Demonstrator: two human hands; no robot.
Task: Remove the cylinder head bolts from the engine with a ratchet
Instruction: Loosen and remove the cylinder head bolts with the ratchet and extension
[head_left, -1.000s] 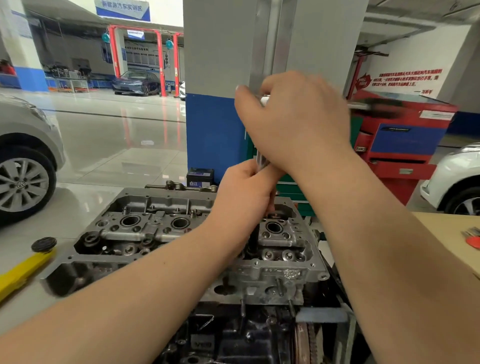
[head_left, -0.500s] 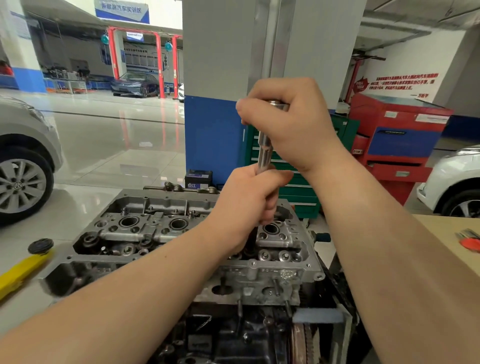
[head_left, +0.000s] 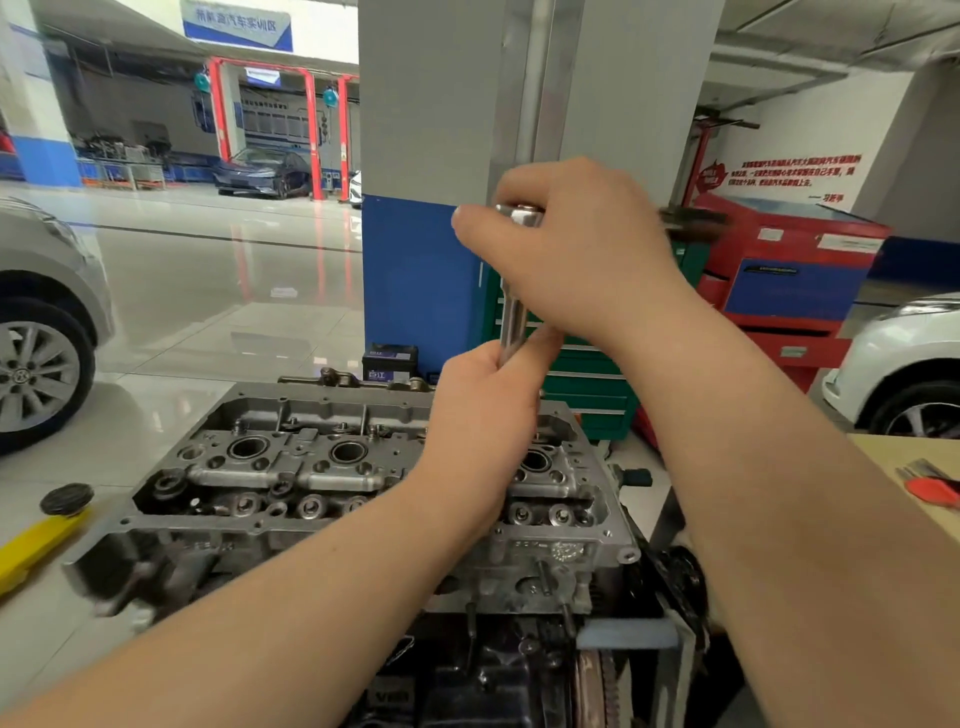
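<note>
The engine (head_left: 363, 499) sits low in the middle of the view, its bare cylinder head (head_left: 291, 467) facing up with round bores and small bolt holes showing along its top. Above the head's right end a chrome ratchet (head_left: 511, 317) stands nearly upright, its shaft running down between the two hands toward the head; its lower end is hidden behind the left hand, so the bolt it sits on cannot be seen. The right hand (head_left: 576, 249) is at the top of the tool, fingers curled round the shiny head of the ratchet, thumb stretched out to the left across it. The left hand (head_left: 483, 410) is just below, fingers wrapped round the shaft with the thumb lying along it, touching the underside of the right hand. Both forearms reach in from the bottom of the view. Left of the engine a yellow bar (head_left: 36, 540) with a black round pad (head_left: 66, 499) lies on the glossy floor. Behind the engine stands a grey and blue pillar (head_left: 421, 270), with a small battery (head_left: 389, 361) at its foot and a green drawer cabinet (head_left: 592, 384) beside it. A red tool chest (head_left: 795, 280) stands further right, near a white car (head_left: 904, 374). A silver car (head_left: 41, 332) is at the left edge.
</note>
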